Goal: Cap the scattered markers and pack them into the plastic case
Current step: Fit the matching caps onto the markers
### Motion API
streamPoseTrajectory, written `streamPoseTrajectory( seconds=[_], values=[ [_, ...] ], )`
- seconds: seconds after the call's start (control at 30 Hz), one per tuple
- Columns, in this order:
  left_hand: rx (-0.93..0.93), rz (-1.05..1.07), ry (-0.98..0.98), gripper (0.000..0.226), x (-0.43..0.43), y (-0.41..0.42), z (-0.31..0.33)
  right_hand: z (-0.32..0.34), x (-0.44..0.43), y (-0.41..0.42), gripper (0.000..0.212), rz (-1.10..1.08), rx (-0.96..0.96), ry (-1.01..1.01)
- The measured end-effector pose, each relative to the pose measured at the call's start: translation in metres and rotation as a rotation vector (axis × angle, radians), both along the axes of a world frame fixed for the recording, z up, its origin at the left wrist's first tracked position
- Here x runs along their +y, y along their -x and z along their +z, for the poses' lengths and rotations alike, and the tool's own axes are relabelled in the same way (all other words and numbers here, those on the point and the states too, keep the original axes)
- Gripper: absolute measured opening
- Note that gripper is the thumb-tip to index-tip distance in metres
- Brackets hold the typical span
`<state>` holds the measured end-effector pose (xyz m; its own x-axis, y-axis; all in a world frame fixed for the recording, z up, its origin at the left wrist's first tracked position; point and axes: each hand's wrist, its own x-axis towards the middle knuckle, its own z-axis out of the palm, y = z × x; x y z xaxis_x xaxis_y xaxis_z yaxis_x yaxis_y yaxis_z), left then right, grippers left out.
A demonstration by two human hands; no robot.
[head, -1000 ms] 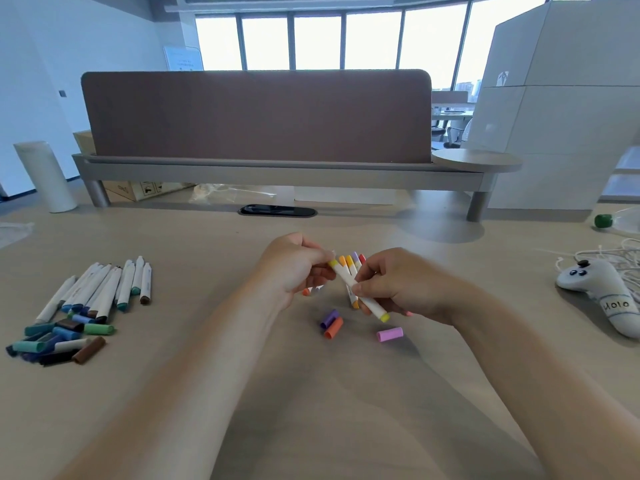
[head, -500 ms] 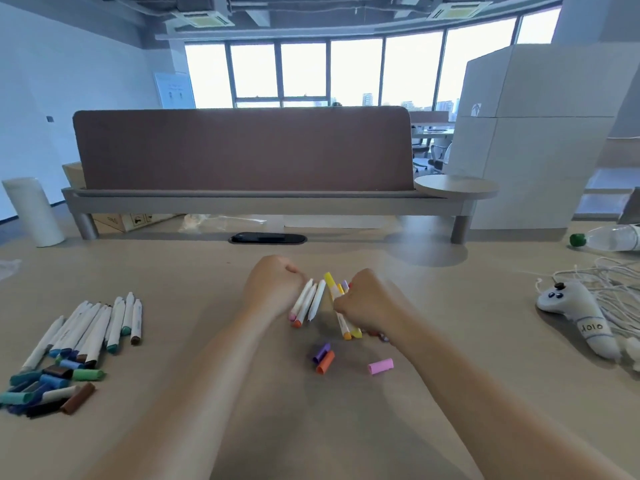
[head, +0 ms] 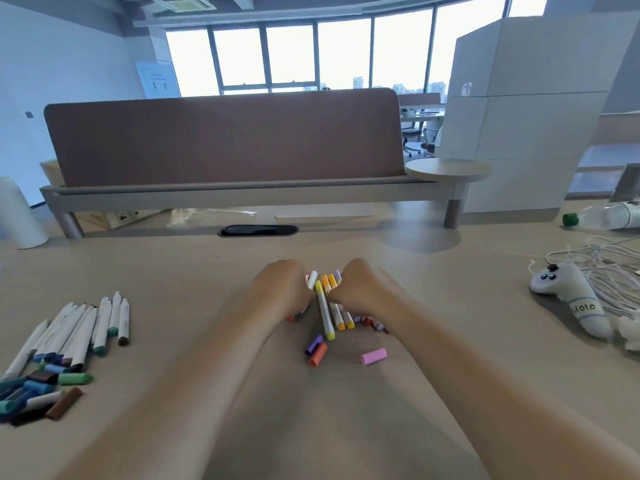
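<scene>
centrally, just below the middle of the frame, both hands sit knuckles-up on the tan desk (head: 173, 271), with a cluster of warm-coloured markers (head: 331, 281) between and under them. the left hand (head: 282, 289) is balled up, its fingers curled down over a few of these markers, and red and orange ends poke out beneath it. the right hand (head: 360, 289) is curled the same way around several more, with orange and yellow tips showing beside its knuckles and coloured ends fanning out below. a yellow marker (head: 323, 311) runs lengthwise in the gap between the two fists. the fingertips are hidden, so i cannot tell which hand grips it.

just below the hands, three loose caps lie on the desk. a purple cap (head: 313, 344) touches an orange cap (head: 318, 354), and a pink cap (head: 373, 356) lies a little to the right, apart from them.

at the lower left of the frame, a second lot of white-barrelled markers (head: 79, 327) lies roughly parallel. a heap of blue and dark caps (head: 34, 388) sits at its near end, with a green cap (head: 74, 378) and a brown cap (head: 64, 403) at the heap's right edge.

at the right edge sits a white controller (head: 571, 299), with a tangle of white cord (head: 609, 268) behind it. above them, a clear bottle (head: 606, 216) lies on its side. a brown divider panel (head: 225, 140) spans the upper middle, and a white roll (head: 17, 213) stands at the left edge.
</scene>
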<state>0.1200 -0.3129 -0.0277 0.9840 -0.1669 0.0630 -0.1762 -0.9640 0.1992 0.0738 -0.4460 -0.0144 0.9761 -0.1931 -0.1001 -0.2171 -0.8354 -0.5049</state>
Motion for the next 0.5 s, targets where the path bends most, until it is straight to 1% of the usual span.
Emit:
streamPoseTrajectory(
  seconds=[0.07,0.1,0.13,0.2,0.23,0.33,0.43,0.5],
  values=[
    [-0.015,-0.009,-0.035,0.021,-0.002,0.002,-0.001,-0.001,-0.007,0.002,0.026,-0.001,-0.015,-0.029],
    [-0.026,-0.021,-0.055,0.015,-0.003,0.002,-0.003,-0.001,-0.009,0.002,0.028,-0.001,-0.029,-0.043],
    [-0.040,-0.028,-0.070,0.016,-0.004,0.001,-0.005,-0.002,-0.011,0.002,0.030,0.001,-0.041,-0.055],
    [-0.058,-0.012,-0.089,0.027,-0.005,0.001,-0.008,-0.003,-0.013,0.002,0.033,0.009,-0.035,-0.055],
    [-0.057,0.002,-0.093,0.028,-0.006,0.001,-0.010,-0.003,-0.014,0.003,0.035,0.011,-0.025,-0.061],
    [-0.047,0.034,-0.100,0.027,-0.009,0.001,-0.010,-0.003,-0.017,0.002,0.038,0.005,-0.025,-0.102],
    [-0.034,0.047,-0.098,0.029,-0.012,0.006,-0.006,-0.003,-0.021,0.002,0.039,0.006,-0.071,-0.087],
    [-0.022,0.073,-0.042,0.026,-0.011,0.010,-0.001,-0.002,-0.023,0.005,0.037,0.018,-0.093,-0.083]
  ],
)
